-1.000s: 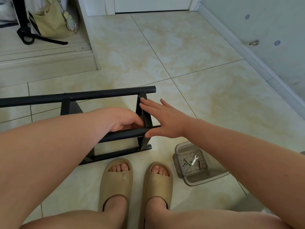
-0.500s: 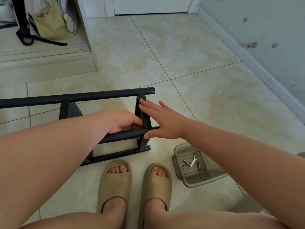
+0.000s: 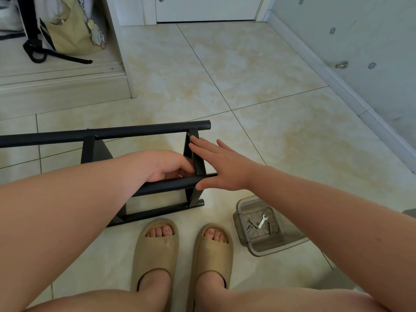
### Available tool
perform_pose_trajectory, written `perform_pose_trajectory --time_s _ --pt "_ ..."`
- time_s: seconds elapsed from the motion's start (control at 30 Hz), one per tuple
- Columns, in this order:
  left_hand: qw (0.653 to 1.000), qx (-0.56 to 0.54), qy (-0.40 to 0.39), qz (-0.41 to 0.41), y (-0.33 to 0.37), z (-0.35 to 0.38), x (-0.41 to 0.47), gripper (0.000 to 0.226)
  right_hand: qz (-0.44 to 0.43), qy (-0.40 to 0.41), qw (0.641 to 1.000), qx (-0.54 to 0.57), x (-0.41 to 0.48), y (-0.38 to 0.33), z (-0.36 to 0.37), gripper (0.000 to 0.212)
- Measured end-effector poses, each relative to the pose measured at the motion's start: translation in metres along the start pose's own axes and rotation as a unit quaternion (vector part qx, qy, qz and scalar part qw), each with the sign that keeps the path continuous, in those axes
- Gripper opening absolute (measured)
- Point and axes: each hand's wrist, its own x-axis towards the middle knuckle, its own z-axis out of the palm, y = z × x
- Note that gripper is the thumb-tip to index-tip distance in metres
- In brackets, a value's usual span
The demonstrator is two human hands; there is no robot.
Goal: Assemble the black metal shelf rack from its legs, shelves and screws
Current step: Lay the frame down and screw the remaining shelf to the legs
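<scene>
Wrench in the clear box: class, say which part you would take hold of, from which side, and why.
Pinch the straight middle shaft of the wrench across its thin edges, coming straight down from above. It lies flat on the floor of the box, whose walls block any sideways approach, and screws lie close on both sides of it.

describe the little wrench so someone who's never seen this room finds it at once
On the tiled floor, right of the tan slippers, sits a clear plastic tub. Inside it lies the wrench: flat, bright silver, fork-ended, unlike the darker screws beside it.
</scene>
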Motion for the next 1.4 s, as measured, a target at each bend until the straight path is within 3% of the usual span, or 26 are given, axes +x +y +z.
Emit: perform_pose_trajectory --time_s 0.23,1.07,1.23,1.4 --pt "0.998 0.036 0.036 -0.024 0.0001 0.0042 0.0009 0.017 0.001 -0.001 1.000 0.002 -0.0005 -0.0007 0.0000 0.100" --pt "0.999 0.007 0.033 -0.008 -0.0038 -0.0027 0.0042 0.015 -0.001 -0.008 1.000 0.002 0.0043 0.0006 -0.0001 0.103" --pt "0.997 0.051 0.039 -0.031 -0.0023 0.0008 0.0052 0.017 0.000 -0.005 1.000 0.004 0.0044 0.0017 0.0008 0.103" --pt "0.999 0.037 0.036 0.010 -0.0013 0.0009 0.0047 0.011 -0.001 -0.004 1.000 0.004 0.0048 0.0025 0.0019 0.103"
